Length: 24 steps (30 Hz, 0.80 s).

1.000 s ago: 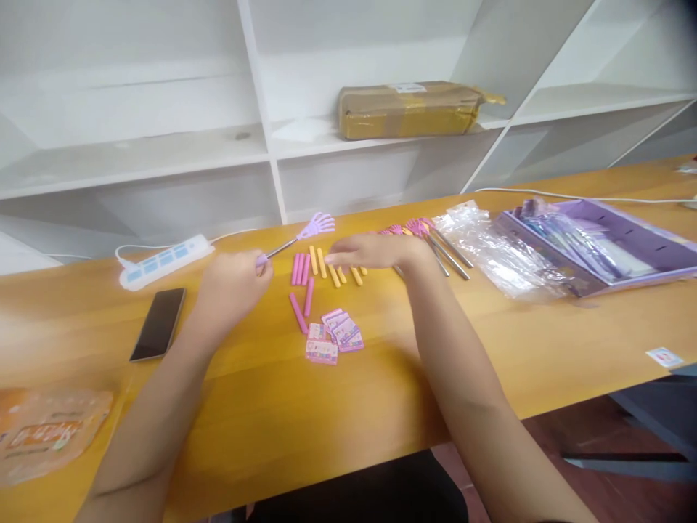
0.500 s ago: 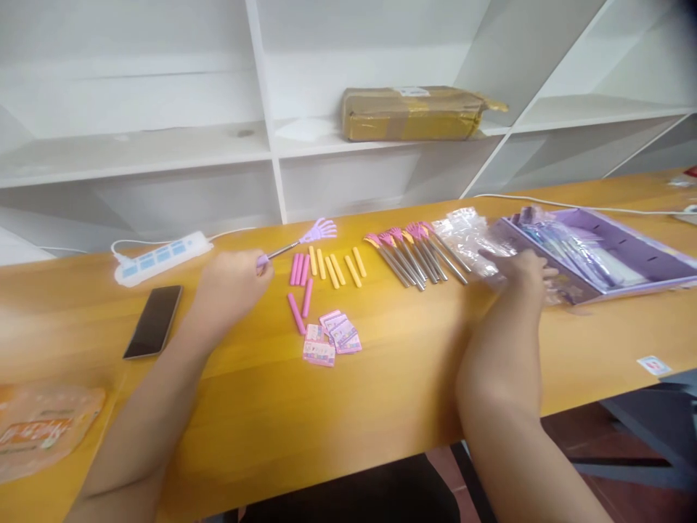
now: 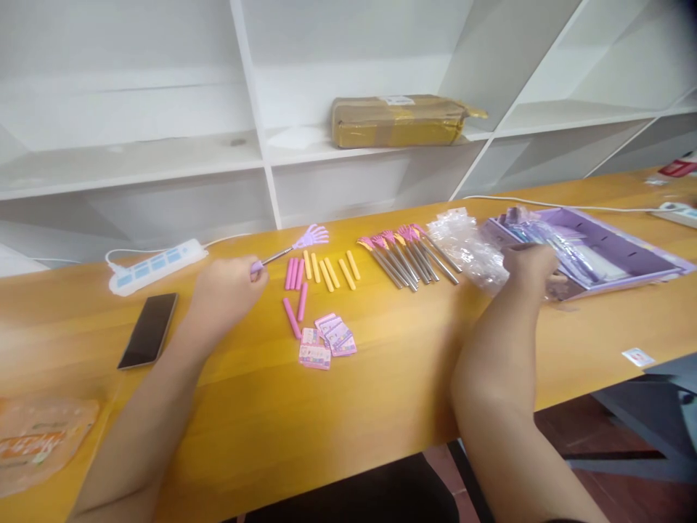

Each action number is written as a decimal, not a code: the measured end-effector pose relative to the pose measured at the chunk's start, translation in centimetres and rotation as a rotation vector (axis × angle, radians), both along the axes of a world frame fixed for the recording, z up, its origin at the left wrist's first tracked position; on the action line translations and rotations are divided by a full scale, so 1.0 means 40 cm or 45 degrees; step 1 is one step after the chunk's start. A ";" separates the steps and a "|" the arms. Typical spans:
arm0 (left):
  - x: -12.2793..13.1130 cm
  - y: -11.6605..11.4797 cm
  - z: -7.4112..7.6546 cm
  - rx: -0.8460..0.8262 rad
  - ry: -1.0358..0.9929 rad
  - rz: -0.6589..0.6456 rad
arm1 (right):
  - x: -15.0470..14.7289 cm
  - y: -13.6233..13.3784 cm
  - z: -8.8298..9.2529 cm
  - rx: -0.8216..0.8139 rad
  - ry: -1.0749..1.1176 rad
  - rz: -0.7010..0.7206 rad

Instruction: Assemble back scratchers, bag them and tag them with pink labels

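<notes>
Far edge of counter (image 3: 261,428): white power strip (image 3: 157,266) toward the left end, dark phone (image 3: 148,330) just in front of it. Crinkled packet (image 3: 41,436) at the near left corner. Brown parcel (image 3: 400,120) lies on the shelf behind. Mid-counter, nothing lies between the hands and what they work on. Pink sticks (image 3: 294,274): five, three side by side, two loose just nearer. Yellow sticks (image 3: 327,272): five or six, blur prevents a sure count. Small pile of cards (image 3: 327,340) nearer the front edge. Row of scratchers (image 3: 408,254) with metal shafts, about six or seven, heads toward the far edge. Clear bags (image 3: 462,240) beside them, then a purple tray (image 3: 626,254) toward the right end. Left hand (image 3: 229,287) closed in a fist around the handle of one purple back scratcher (image 3: 310,236), head pointing to the far edge. Right hand (image 3: 531,265) reached out, forearm raised, fingers curled on the bags at the tray's edge; grip cannot be told.
</notes>
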<state>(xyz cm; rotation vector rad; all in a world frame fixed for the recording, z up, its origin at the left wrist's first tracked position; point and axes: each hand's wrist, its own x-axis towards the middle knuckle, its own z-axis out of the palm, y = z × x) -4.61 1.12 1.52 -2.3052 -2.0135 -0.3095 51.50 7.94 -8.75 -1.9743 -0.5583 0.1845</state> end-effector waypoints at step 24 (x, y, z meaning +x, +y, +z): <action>0.023 -0.041 0.021 -0.301 -1.189 -0.697 | -0.806 -0.157 0.339 0.852 0.188 1.717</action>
